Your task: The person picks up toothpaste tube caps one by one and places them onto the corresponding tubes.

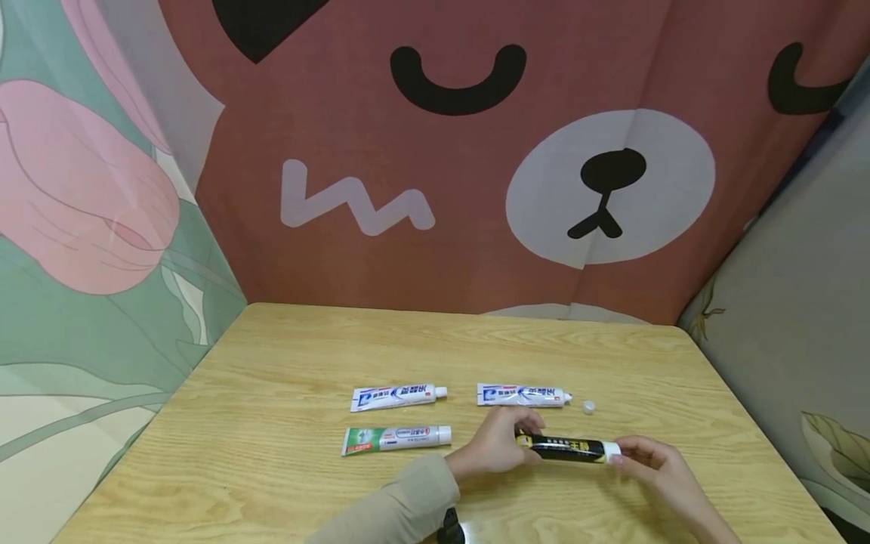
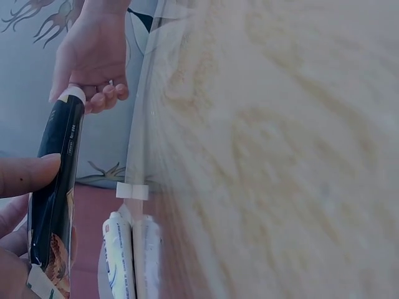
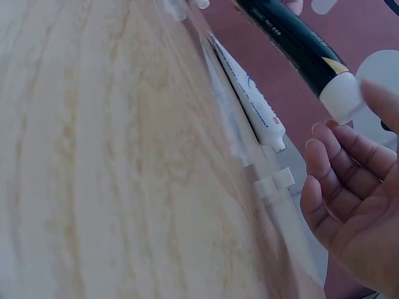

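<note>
A black toothpaste tube (image 1: 571,449) with gold markings lies across the space between the two hands, above the table's right half. My left hand (image 1: 499,442) grips its flat tail end, the thumb along the top in the left wrist view. At the other end is a white screw cap (image 3: 341,98). My right hand (image 1: 655,468) pinches that cap between thumb and forefinger, while its other fingers curl loosely below. Just behind the black tube, a white-and-blue toothpaste tube (image 1: 520,395) lies uncapped with its nozzle showing. Its small white cap (image 1: 588,407) sits apart, right of the nozzle.
On the wooden table (image 1: 285,347), left of the hands, lie a capped white-and-blue toothpaste tube (image 1: 397,397) and a green-and-white one (image 1: 397,438) in front of it. A small black object (image 1: 451,527) shows at the front edge. Printed cloth (image 1: 476,249) hangs behind the table.
</note>
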`<state>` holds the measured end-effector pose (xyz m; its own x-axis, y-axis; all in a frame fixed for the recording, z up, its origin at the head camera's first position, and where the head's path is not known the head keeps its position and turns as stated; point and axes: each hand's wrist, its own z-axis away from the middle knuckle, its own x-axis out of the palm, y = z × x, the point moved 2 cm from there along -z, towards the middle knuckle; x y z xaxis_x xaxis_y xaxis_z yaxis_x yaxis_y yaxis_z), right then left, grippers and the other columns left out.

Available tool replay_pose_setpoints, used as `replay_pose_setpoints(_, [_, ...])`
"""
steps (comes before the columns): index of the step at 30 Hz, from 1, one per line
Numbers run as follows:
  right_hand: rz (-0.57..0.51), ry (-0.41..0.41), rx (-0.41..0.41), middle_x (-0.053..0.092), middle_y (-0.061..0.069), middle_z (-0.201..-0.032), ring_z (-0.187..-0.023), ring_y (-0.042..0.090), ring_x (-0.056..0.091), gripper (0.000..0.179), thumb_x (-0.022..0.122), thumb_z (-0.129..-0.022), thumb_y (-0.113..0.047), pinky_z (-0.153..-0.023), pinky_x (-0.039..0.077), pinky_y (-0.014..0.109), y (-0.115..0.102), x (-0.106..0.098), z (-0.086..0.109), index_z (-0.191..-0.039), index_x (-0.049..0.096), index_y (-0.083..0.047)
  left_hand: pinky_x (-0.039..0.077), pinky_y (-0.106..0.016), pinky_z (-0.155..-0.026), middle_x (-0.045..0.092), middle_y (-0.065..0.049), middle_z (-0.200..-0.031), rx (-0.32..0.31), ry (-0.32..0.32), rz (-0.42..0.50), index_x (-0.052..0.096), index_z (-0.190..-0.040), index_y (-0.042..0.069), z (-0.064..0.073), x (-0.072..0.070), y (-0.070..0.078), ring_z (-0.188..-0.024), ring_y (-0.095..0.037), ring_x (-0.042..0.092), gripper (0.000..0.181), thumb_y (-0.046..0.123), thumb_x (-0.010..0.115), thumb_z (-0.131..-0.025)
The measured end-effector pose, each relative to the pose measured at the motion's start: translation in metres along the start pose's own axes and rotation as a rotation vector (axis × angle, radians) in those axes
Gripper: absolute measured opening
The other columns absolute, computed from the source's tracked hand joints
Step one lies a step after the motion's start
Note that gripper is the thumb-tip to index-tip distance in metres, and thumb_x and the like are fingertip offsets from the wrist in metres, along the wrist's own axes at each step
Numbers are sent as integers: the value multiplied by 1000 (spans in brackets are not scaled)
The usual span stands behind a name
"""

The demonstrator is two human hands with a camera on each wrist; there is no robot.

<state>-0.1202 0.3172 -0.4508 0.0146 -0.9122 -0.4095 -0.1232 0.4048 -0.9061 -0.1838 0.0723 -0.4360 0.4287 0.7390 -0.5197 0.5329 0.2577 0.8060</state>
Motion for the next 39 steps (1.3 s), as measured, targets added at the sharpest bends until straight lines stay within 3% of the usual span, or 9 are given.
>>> replay_pose_setpoints(3, [-6, -29, -32, 62, -4, -75, -66, 7, 56, 18, 52, -92, -3, -58, 49, 25, -1, 0, -1, -88, 61, 12, 44, -12, -71, 66, 0, -83, 11, -4, 2, 64, -96, -1, -1, 1, 1, -75, 4, 55, 35, -3, 79, -64])
replay_pose_setpoints(6, [21, 0, -50, 60, -3, -69, -63, 6, 53, 27, 45, -96, -4, -55, 47, 25, -1, 0, -1, -82, 61, 12, 44, -12, -71, 66, 0, -83, 7, -6, 8, 64, -96, -1, -1, 1, 2, -75, 4, 55, 35, -3, 79, -64])
replay_pose_setpoints(12, [4, 59, 73, 62, -11, -83, -72, 6, 58, 25, 56, -91, -7, -61, 49, 26, -1, -2, 1, -104, 58, 14, 45, -13, -70, 65, 1, -83, 4, -2, 9, 64, -96, 0, 0, 0, 1, -75, 3, 55, 35, -3, 79, -64])
replay_pose_setpoints(14, [19, 39, 68, 63, -9, -84, -72, 8, 59, 25, 57, -90, -6, -62, 49, 26, -1, -1, 1, -105, 58, 14, 44, -13, -71, 65, 0, -83, 9, -2, 3, 64, -96, -1, 1, 0, 1, -75, 3, 55, 36, -3, 79, -64])
replay_pose_setpoints(19, [65, 12, -8, 59, 1, -68, -63, 11, 54, 23, 49, -94, -7, -58, 45, 25, 1, 0, 2, -87, 63, 10, 44, -12, -71, 66, 0, -83, 19, -10, -11, 64, -97, -1, 1, 0, 2, -75, 4, 55, 36, -2, 79, -63])
replay_pose_setpoints(26, [16, -45, -34, 64, -11, -89, -75, 10, 61, 27, 56, -90, -3, -61, 50, 28, 1, -2, 2, -108, 55, 16, 44, -12, -71, 66, 0, -84, 8, -5, -18, 64, -97, -1, 1, 0, 2, -75, 3, 55, 38, -3, 80, -63])
replay_pose_setpoints(33, [-15, -30, -42, 63, -9, -78, -69, 7, 57, 21, 48, -94, -3, -59, 50, 24, 3, -2, 2, -93, 65, 7, 44, -12, -72, 66, 0, -85, 9, -4, -26, 64, -97, -1, 0, 1, 1, -76, 2, 55, 38, -2, 80, -63])
replay_pose_setpoints(36, [-65, -32, -48, 64, -7, -78, -68, 8, 57, 19, 48, -94, -3, -59, 49, 24, 5, -1, 2, -95, 67, -2, 44, -13, -72, 65, 0, -84, -1, -4, -22, 64, -97, -1, 0, 1, 1, -76, 3, 55, 37, -3, 79, -63])
replay_pose_setpoints(39, [-98, -58, -47, 64, -5, -82, -70, 11, 59, 15, 52, -92, -2, -60, 49, 26, 6, 0, 3, -100, 65, 0, 44, -13, -72, 65, 1, -84, -3, -3, -20, 64, -97, 0, 1, 2, 1, -76, 3, 55, 37, -3, 79, -63])
